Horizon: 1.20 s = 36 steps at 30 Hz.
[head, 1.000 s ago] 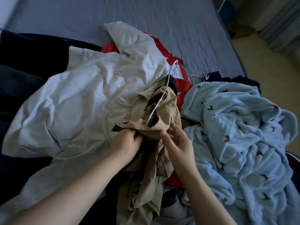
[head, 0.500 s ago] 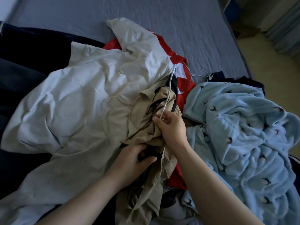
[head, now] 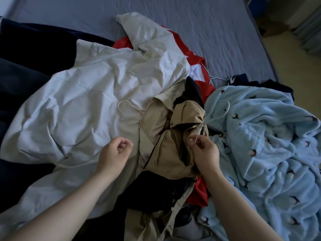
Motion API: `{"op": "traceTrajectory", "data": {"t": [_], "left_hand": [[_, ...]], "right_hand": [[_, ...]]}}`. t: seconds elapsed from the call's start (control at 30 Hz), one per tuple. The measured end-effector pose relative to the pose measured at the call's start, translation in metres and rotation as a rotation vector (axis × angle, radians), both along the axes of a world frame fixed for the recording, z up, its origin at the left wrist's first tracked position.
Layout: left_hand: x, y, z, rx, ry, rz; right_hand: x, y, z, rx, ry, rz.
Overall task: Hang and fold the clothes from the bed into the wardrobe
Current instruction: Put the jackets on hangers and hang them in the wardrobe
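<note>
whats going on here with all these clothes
A person is working through a heap of clothes on the bed. Their right hand pinches the wire of a white hanger tucked into a tan jacket, which lies crumpled on the pile. The left hand hovers loosely curled above a cream coat, holding nothing.

Reaches both bare forearms up from the lower edge, wide apart low down, nearer at the hands. Holds the left hand [head: 115,151] loosely curled, gripping nothing. Pinches the white wire hanger [head: 204,123] between thumb and fingertips of the right hand [head: 205,152], fingers bent
</note>
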State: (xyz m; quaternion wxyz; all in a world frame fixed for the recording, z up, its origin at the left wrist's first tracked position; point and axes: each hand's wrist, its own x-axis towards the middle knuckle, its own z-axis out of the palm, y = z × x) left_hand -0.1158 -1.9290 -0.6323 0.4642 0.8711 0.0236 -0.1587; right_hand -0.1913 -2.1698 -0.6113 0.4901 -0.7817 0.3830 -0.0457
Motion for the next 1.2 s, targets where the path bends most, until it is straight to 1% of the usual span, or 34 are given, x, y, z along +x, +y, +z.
{"op": "traceTrajectory", "data": {"t": [0.1,0.3,0.43,0.47,0.57,0.7,0.8,0.87,0.93,1.07,1.2], "left_hand": [[0.012,-0.014,-0.022,0.105,0.006,-0.007],[0.039,-0.049,-0.049,0.102,0.051,-0.002],[0.054,-0.060,-0.070,0.137,0.166,-0.035],[0.055,-0.063,-0.075,0.111,0.189,-0.029],[0.056,-0.069,-0.084,-0.047,0.239,0.065],[0.055,-0.081,-0.086,-0.089,0.220,0.097],[0.048,-0.092,-0.074,-0.018,0.148,0.042],[0.040,-0.094,-0.062,-0.009,0.102,-0.018],[0.033,-0.092,-0.047,-0.024,0.053,-0.055],[0.025,-0.087,0.000,-0.077,-0.061,-0.053],[0.026,-0.074,0.047,-0.119,-0.133,-0.085]], "right_hand": [[-0.003,-0.002,-0.002,-0.021,-0.034,0.006],[-0.006,-0.013,-0.014,-0.011,-0.059,-0.008],[-0.010,-0.016,-0.022,0.008,-0.086,-0.001],[-0.011,-0.017,-0.024,0.014,-0.094,-0.004],[-0.013,-0.017,-0.030,0.033,-0.103,0.001],[-0.017,-0.020,-0.034,0.042,-0.081,-0.009],[-0.021,-0.023,-0.032,0.076,-0.061,-0.052],[-0.023,-0.023,-0.026,0.089,-0.056,-0.077],[-0.024,-0.023,-0.018,0.101,-0.051,-0.095],[-0.029,-0.026,0.011,0.107,-0.057,-0.111],[-0.031,-0.018,0.049,0.078,-0.077,-0.076]]}}
